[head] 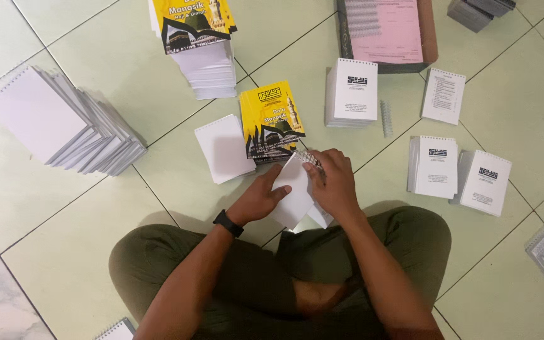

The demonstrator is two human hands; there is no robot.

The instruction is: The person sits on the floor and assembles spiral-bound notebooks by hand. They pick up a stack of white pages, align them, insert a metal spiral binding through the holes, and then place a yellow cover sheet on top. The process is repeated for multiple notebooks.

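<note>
Here both hands meet on one small white booklet (292, 196), held just above the person's crossed legs (373, 245) over the tiled floor (96, 88). The left hand (258, 199) lies against the booklet's left side, thumb on the white page and fingers underneath, closed on it. The right hand (334, 182) is curled over the booklet's upper right edge, fingertips pinching at the spiral binding (310, 158), so that the booklet sits tilted between the two palms, its lower corner pointing toward the lap. A black watch (228, 223) rings the left wrist.

Just above the hands lie a yellow cover (271, 119) and, touching its left edge, a blank white sheet stack (223, 148). Farther left, a long fanned pile (64, 123) of bound white pads leans over. Up top stands a tall stack (209, 66) capped with another yellow cover. To the right, several white printed stacks (351, 93) rest apart on the tiles, with a loose wire coil (385, 118) beside one, and a box (386, 33) of pink sheets beyond.
</note>
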